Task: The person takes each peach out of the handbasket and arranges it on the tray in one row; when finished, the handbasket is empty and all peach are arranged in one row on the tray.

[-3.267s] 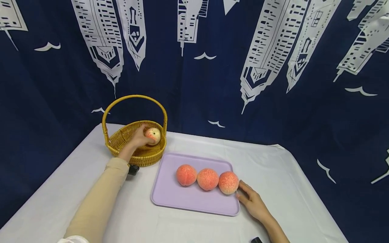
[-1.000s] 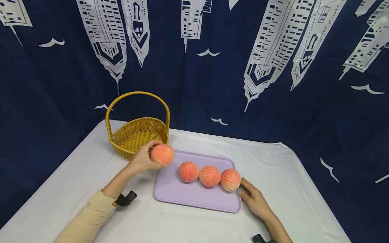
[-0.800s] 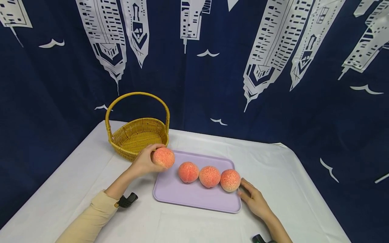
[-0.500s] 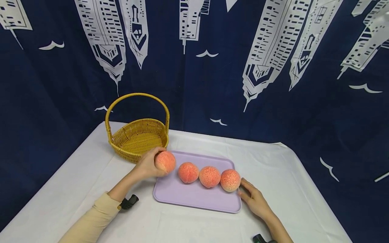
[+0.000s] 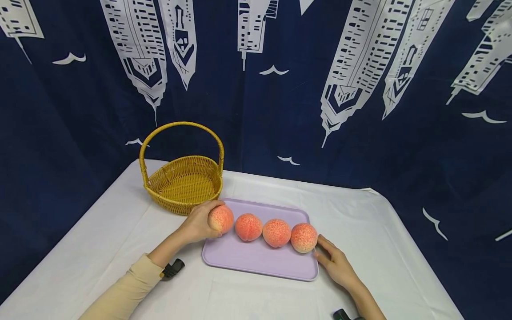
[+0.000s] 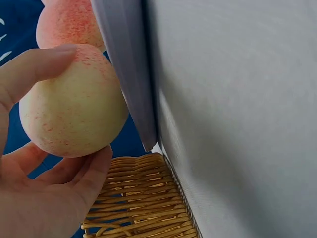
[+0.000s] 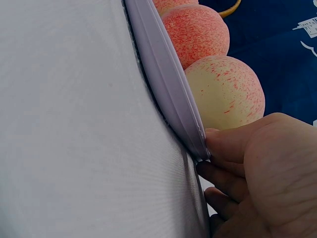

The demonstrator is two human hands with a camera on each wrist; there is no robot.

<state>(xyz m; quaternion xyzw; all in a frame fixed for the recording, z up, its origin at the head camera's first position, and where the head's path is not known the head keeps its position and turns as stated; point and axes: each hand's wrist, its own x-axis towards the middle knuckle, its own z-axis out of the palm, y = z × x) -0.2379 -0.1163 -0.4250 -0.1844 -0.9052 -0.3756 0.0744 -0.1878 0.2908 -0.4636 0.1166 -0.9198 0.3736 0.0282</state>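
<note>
My left hand (image 5: 198, 222) grips a peach (image 5: 221, 218) between thumb and fingers at the left end of the lilac tray (image 5: 256, 263). In the left wrist view this peach (image 6: 74, 106) shows its pale yellow side, with the thumb over it and fingers beneath. To its right, a red-pink peach (image 5: 249, 227), a second peach (image 5: 277, 233) and a third peach (image 5: 304, 238) lie in a row on the tray. My right hand (image 5: 338, 266) rests at the tray's right edge, close to the third peach. Its thumb touches the rim in the right wrist view.
A yellow wicker basket (image 5: 184, 180) with a tall hoop handle stands behind the left hand, by the tray's back left corner; no fruit shows inside. A white cloth covers the table (image 5: 248, 298). A dark blue curtain (image 5: 264, 111) hangs behind it.
The left hand has lifted the peach out of the basket, carried it right and forward, and lowered it to the tray's left end beside the others. My right hand has stayed at the tray's edge.
</note>
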